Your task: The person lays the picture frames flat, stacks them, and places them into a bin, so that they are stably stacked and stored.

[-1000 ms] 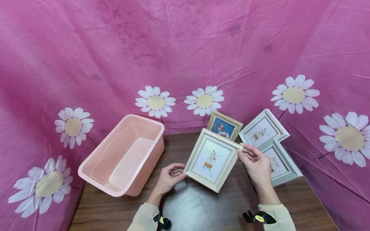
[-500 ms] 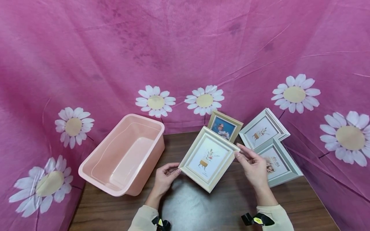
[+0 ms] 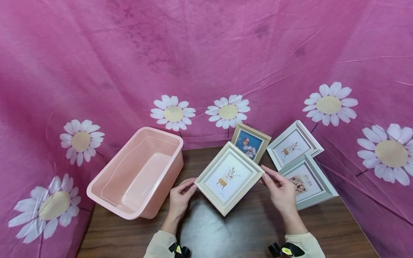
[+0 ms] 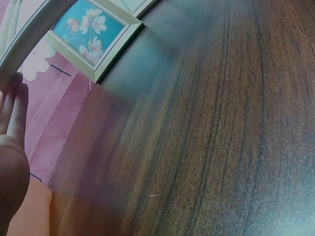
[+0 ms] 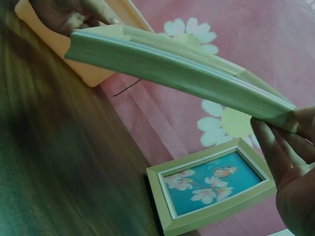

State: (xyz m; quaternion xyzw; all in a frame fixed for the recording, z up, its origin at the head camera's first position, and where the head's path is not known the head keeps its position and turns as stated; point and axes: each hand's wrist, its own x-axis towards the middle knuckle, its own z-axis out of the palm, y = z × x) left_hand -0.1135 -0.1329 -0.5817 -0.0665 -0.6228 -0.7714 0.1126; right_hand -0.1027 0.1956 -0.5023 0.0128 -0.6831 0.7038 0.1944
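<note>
Between my two hands a cream picture frame (image 3: 229,177) with a plant-pot print is held up above the table, face toward me and tilted. My left hand (image 3: 179,199) pinches its left corner between thumb and fingers. At the opposite corner my right hand (image 3: 281,190) pinches it the same way; in the right wrist view the thumb is on the face side and the fingers (image 5: 275,152) lie behind. Behind the held frame, a tan picture frame (image 3: 250,143) with a blue flower picture rests on the table, its lower part covered in the head view.
A pink plastic tub (image 3: 179,172) stands at the left, with nothing visible inside. At the right, a white picture frame (image 3: 314,147) is partly overlapped by a grey-green one (image 3: 329,195). A pink flowered cloth (image 3: 206,53) hangs around the table (image 3: 206,233).
Both hands have carried the cream picture frame a little to the left. More of the tan and grey-green frames now shows. The tub and other frames stay in place.
</note>
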